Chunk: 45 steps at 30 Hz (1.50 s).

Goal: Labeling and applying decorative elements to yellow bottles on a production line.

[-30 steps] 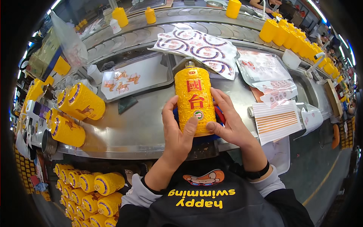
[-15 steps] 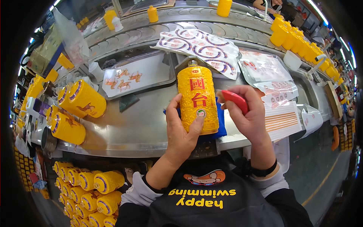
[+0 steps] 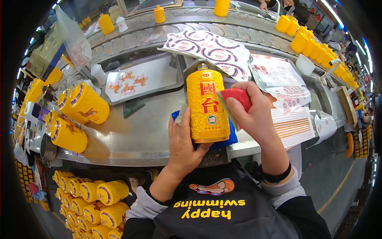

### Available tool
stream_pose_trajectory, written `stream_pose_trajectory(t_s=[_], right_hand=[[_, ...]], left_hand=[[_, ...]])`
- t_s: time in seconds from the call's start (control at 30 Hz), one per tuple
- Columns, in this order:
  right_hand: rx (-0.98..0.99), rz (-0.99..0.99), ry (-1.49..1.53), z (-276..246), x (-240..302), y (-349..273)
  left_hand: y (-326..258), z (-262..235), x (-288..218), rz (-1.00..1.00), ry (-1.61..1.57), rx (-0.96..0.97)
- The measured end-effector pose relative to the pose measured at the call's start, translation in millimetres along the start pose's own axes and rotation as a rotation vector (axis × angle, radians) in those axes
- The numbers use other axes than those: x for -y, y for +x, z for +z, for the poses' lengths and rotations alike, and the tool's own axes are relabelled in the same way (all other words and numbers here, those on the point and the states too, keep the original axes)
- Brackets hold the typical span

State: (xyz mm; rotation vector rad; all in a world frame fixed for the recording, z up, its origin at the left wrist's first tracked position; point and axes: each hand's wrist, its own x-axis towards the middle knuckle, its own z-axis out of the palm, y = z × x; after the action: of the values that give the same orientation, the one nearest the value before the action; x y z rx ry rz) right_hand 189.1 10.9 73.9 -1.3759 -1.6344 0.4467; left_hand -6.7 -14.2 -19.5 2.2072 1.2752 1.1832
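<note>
At the far left, yellow bottles (image 3: 85,104) lie on their sides on the steel bench (image 3: 139,131), their ringed bases facing out; more of them are stacked in a heap (image 3: 89,203) below the bench edge. Behind them a metal tray (image 3: 167,77) holds a sheet with orange figures. Near the middle, the left hand (image 3: 184,143) comes up from below, fingers together and thumb apart, cupping the lower left side of the bottle (image 3: 207,106). This bottle stands upright at the front of the bench on a blue cloth (image 3: 227,140), its red characters and small round seal facing the person. Just right of it, the right hand (image 3: 258,115) is curled around a red scraper (image 3: 236,96), gripping it firmly, with its clear blade touching the bottle's right side. Behind lies a sheet of round labels (image 3: 211,49), and further right packs of labels (image 3: 278,73) and a striped sheet (image 3: 296,126). Along the conveyor (image 3: 238,20) at the far right stands a row of upright yellow bottles (image 3: 314,49).
</note>
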Motion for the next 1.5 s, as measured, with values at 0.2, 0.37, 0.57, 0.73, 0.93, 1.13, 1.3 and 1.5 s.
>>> stream_pose_trajectory(t_s=[0.2,0.37,0.57,0.73,0.93,1.13,1.3,1.5], right_hand=[[0.001,-0.012,0.081,0,-10,-23],[0.248,-0.635,-0.122,-9,16,-26],[0.191,-0.617,-0.17,-12,10,-27],[0.27,-0.633,-0.119,-11,13,-29],[0.286,-0.082,0.312,-12,9,-39],[0.089,0.24,0.408,5,-29,-44],[0.006,0.323,0.674,6,-19,-50],[0.087,0.294,0.535,10,-30,-49]], left_hand=[[1,3,6,-0.026,-0.034,-0.011],[3,-8,2,0.044,0.119,-0.027],[5,-13,0,0.094,0.194,-0.069],[6,-14,-1,0.115,0.229,-0.085],[4,-13,-7,0.061,0.091,-0.086],[9,-6,-7,0.263,0.057,-0.125],[-4,-2,2,0.146,-0.167,-0.144],[-11,-3,-1,0.133,-0.021,-0.167]])
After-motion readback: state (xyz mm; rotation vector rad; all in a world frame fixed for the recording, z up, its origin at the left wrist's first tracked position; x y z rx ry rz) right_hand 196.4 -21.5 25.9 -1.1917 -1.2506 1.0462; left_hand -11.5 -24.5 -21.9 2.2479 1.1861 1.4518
